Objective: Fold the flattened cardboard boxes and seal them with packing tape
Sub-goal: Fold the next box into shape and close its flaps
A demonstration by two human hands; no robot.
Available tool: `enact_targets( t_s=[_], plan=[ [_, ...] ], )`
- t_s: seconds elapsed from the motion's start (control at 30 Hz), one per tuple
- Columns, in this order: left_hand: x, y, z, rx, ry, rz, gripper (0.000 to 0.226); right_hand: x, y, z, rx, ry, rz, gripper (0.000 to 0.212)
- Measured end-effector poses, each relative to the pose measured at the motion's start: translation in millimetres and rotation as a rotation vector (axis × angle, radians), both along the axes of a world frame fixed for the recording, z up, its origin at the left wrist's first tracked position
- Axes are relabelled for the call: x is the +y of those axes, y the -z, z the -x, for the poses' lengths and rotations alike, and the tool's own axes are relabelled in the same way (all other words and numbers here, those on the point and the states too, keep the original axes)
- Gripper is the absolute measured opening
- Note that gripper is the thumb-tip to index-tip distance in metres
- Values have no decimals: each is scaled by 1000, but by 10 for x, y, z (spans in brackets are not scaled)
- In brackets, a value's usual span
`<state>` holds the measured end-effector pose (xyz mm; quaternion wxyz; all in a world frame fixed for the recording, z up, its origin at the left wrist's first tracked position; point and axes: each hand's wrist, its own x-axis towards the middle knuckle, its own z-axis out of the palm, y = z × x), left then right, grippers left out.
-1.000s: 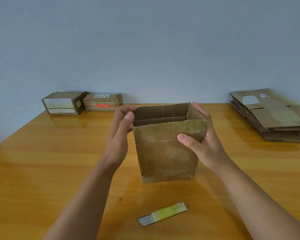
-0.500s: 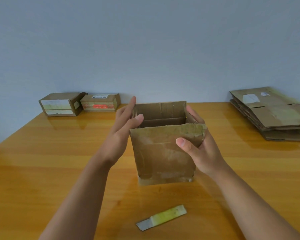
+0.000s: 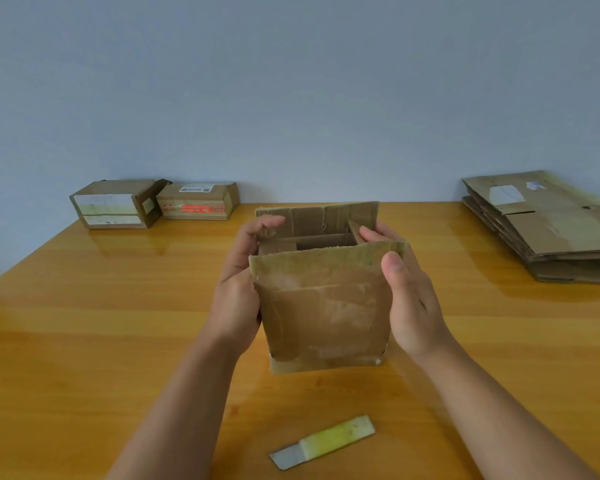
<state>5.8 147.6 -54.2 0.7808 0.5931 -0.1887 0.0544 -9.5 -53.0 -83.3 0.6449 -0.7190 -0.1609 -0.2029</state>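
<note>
hands [image 3: 238,292] [image 3: 409,299] clasp open box [image 3: 323,317], fingers curled over its side flaps.

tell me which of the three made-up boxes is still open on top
The box between the left hand and right hand: its top flaps stand up and you see inside. The two boxes at the far left by the wall are closed.

Open box [image 3: 323,306] on table [image 3: 84,341], between both hands.

Even, soft daylight; glossy table [image 3: 84,323] shows pale glare toward 10 o'clock; faint shadows under forearms; wide-angle bending at edges; slight overall softness.
</note>
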Motion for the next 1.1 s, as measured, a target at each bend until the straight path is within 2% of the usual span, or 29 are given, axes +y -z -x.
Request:
enact_targets(
  t_s=[0.1, 0.23, 0.4, 0.47, 0.6, 0.67, 0.73, 0.77, 0.83, 0.9, 1.0, 1.1],
  plan=[
    [-7, 10, 7, 3, -12, 6, 55, 20, -25, -3, 4, 22, -25, 54],
    [7, 48, 0, 25, -12, -35, 44, 33, -23, 15, 11, 15, -43, 54],
    [18, 54, -9, 68, -54, -42, 43, 16, -35, 85, -201, 83, 108, 38],
    [14, 60, -19, 64, -61, -48, 42, -1, -44, 94, -179, 82, 130, 36],
    [3, 75, -8, 24, -30, -43, 34, -23, -37, 78, -123, 81, 169, 45],
    [-1, 75, 12, -12, -37, -44, 31, -8, -31, 84, -126, 69, 148, 49],
    [-3, 71, 36, -46, -70, -50, 30, 24, -49, 114, -123, 54, 101, 44],
    [0, 62, 53, -59, -95, -41, 35, 36, -63, 124, -110, 53, 68, 36],
    [23, 60, 72, -76, -132, -24, 62, 45, -79, 125, -105, 64, 18, 29],
    [32, 82, 84, -103, -111, -66, 82, 53, -82, 113, -142, 108, 24, 39],
    [11, 117, 78, -112, -150, -196, 67, 62, -42, 76, -153, 163, 48, 50],
    [8, 135, 51, -104, -152, -187, 65, 56, -50, 70, -119, 177, 32, 59]
  ],
)
